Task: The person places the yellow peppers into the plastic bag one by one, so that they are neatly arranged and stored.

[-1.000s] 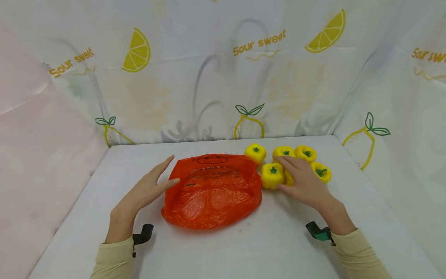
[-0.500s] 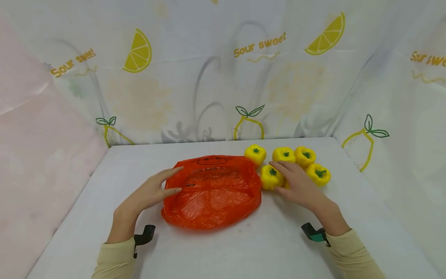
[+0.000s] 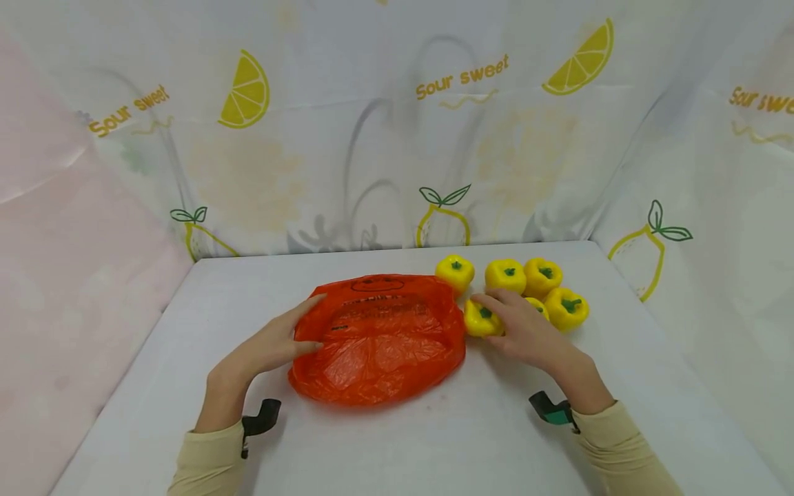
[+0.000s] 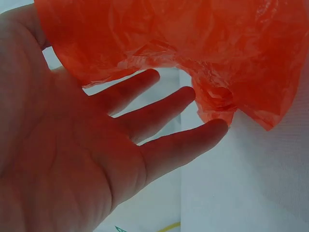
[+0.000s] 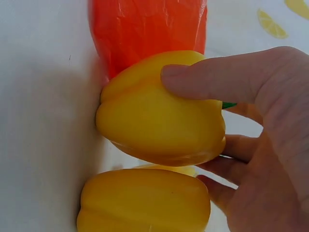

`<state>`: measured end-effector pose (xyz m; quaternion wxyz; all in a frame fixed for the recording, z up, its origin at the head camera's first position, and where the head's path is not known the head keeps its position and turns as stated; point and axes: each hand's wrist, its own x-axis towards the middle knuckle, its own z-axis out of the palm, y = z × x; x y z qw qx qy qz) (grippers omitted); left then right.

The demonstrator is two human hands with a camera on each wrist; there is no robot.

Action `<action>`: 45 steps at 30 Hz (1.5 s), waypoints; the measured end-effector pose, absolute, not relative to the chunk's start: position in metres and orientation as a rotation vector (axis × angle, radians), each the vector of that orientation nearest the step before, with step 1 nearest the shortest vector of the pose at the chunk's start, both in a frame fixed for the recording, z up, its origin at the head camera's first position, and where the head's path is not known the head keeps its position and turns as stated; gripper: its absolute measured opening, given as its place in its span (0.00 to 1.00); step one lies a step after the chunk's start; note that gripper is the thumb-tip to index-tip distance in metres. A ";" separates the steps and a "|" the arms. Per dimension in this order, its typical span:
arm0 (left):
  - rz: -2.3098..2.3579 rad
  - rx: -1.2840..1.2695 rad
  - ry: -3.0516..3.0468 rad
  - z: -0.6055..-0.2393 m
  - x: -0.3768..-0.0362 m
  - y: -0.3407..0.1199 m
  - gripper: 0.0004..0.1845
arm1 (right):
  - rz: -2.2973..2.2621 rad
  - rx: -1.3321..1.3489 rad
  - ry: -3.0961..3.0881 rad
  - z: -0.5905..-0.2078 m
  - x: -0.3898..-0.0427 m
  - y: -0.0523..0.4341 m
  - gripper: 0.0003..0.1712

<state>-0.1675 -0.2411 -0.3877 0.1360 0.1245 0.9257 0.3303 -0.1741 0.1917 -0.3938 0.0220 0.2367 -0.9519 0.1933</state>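
Observation:
An orange plastic bag (image 3: 378, 341) lies flat on the white table (image 3: 446, 441), its mouth toward the far side. My left hand (image 3: 304, 324) touches the bag's left edge with straight, spread fingers. In the left wrist view the bag's rim (image 4: 212, 63) hangs just past the fingers (image 4: 169, 111). My right hand (image 3: 496, 313) grips a yellow bell pepper (image 3: 477, 320) right beside the bag's right edge. In the right wrist view the thumb lies on top of this pepper (image 5: 159, 111) and the fingers curl behind it, with another pepper (image 5: 145, 203) beside it.
Several more yellow peppers (image 3: 505, 274) sit in a cluster at the far right of the table, one (image 3: 455, 271) close to the bag's far corner. A lemon-print curtain (image 3: 397, 138) hangs around the table on three sides. Black wrist-camera mounts (image 3: 260, 417) show near both sleeves.
My left hand slid right onto the bag's left edge. My right hand shifted left and closed round the nearest pepper, which now tilts toward the bag.

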 end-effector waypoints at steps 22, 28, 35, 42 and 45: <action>0.935 0.374 2.696 -0.394 -0.172 -0.235 0.48 | 0.845 0.776 -2.683 -0.362 -0.173 0.165 0.37; 0.955 0.379 2.689 -0.394 -0.172 -0.235 0.49 | 0.858 0.905 -2.694 -0.372 -0.180 0.134 0.36; 1.017 0.402 2.663 -0.396 -0.173 -0.234 0.51 | 0.863 0.998 -2.728 -0.385 -0.188 0.096 0.36; 1.033 0.391 2.659 -0.396 -0.173 -0.232 0.51 | 0.921 1.068 -2.766 -0.390 -0.194 0.065 0.35; 1.025 0.370 2.655 -0.396 -0.172 -0.233 0.51 | 0.893 1.081 -2.800 -0.393 -0.199 0.052 0.35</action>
